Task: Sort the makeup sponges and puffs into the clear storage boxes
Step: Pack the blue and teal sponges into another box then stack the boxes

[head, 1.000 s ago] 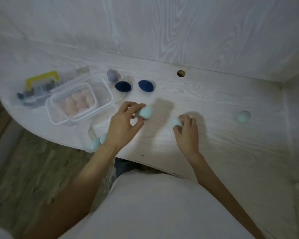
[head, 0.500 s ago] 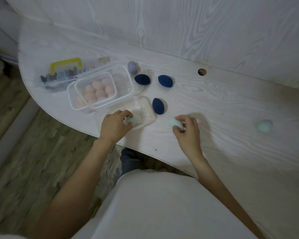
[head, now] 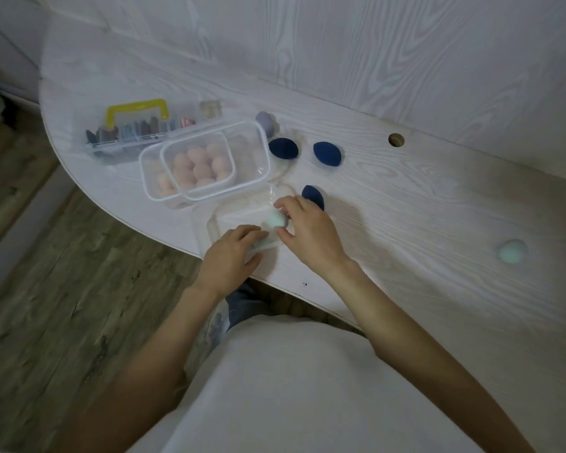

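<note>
A small clear box (head: 224, 220) sits at the table's near edge. Over it my right hand (head: 307, 233) pinches a mint green sponge (head: 275, 219) at the fingertips. My left hand (head: 231, 256) rests on the box's near side with its fingers on another mint sponge (head: 262, 244) inside. Three navy sponges lie on the table: one (head: 312, 196) just beyond my right hand, two (head: 283, 148) (head: 326, 154) further back. A lilac sponge (head: 264, 120) stands by the wall. One mint sponge (head: 511, 252) lies alone at far right. A bigger clear box (head: 262, 148) holds a smaller box of pink sponges (head: 198, 165).
A clear case with a yellow handle (head: 138, 107) and dark items stands at back left. A round hole (head: 396, 139) pierces the tabletop near the wall. The table's curved edge (head: 118, 214) drops to a wooden floor on the left.
My right hand has carried its mint sponge left, over the small clear box. My left hand has stayed at the box with its sponge. The camera has shifted.
</note>
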A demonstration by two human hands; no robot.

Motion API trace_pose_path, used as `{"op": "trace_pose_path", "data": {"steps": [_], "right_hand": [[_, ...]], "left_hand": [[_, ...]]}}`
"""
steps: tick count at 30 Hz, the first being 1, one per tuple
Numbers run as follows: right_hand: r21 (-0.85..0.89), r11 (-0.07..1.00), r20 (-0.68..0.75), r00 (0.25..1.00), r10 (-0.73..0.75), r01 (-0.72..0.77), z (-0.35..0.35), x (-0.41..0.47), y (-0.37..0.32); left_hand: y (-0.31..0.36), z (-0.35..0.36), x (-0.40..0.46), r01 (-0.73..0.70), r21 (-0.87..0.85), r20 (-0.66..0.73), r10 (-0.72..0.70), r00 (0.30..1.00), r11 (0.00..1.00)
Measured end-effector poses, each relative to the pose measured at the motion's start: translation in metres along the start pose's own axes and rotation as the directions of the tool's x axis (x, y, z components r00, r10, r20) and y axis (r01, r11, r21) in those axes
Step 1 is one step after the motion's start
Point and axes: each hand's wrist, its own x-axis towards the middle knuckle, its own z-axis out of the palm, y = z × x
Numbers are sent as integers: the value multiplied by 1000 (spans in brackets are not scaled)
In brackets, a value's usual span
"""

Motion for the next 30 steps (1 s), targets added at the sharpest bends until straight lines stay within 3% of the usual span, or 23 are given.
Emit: {"op": "trace_pose_path", "data": {"steps": [3,5,11,16,19,22,24,26,30], "right_hand": [[-376,914,139,984,-109,154,15,16,-2],[-458,876,216,975,-57,153,19,23,-1],[-441,889,366,929,53,123,10,33,-5],[-317,937,345,938,-28,145,2,30,6],[-32,999,163,987,16,-11,-7,29,24],[118,957,-70,959,273,-264,-9,31,52],[39,920,-42,919,392,-390,-3,38,69],[-3,880,90,876,474,-476,4,45,77],[35,837,186,826,532,-547,10,49,74]], "left_hand": [[3,1,-4,34,-22,-54,-36,998,999],[4,2,-5,42,-11,-89,-42,995,999],[5,7,-6,53,7,-132,-52,990,999],[5,9,-7,66,24,-126,-62,990,998],[4,8,-6,72,13,-115,-70,991,997],[2,8,-6,80,10,-103,-78,992,997],[1,7,-7,82,15,-105,-80,991,997],[0,5,-7,86,17,-107,-84,991,996],[-1,2,-9,99,2,-74,-98,992,995]]}}
